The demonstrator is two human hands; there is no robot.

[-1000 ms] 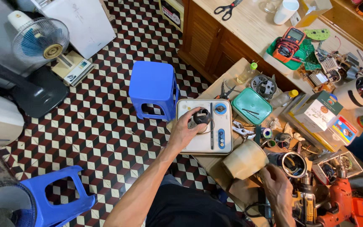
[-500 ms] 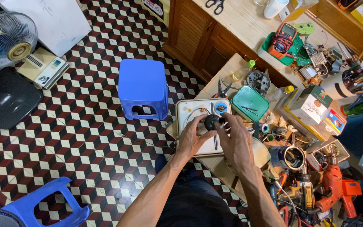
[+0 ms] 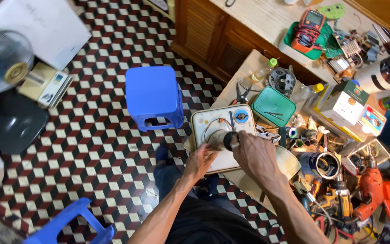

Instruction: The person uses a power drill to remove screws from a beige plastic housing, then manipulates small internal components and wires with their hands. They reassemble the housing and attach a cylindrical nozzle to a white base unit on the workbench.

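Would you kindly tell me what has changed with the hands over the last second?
The right hand came up from the cluttered table edge to the dark cylindrical part on the white panel, joining the left hand, which stayed there. The panel, blue stool and green lid did not move.

This is a small home repair workshop for electrical goods, set up in a lived-in room. A low worktable [image 3: 249, 68] is crowded with tools and parts: an orange power drill [image 3: 370, 199], pliers [image 3: 242, 94], a red multimeter [image 3: 308, 27] in a green tray, a bare circuit board [image 3: 341, 63], a small motor [image 3: 281, 80], and a green plastic lid [image 3: 274, 106] holding screws. The domestic side shows in the patterned cube-tile floor [image 3: 91, 135], a wooden louvred cabinet [image 3: 204, 31], blue plastic stools [image 3: 153, 97], and an electric fan [image 3: 3, 61] standing at the left edge.
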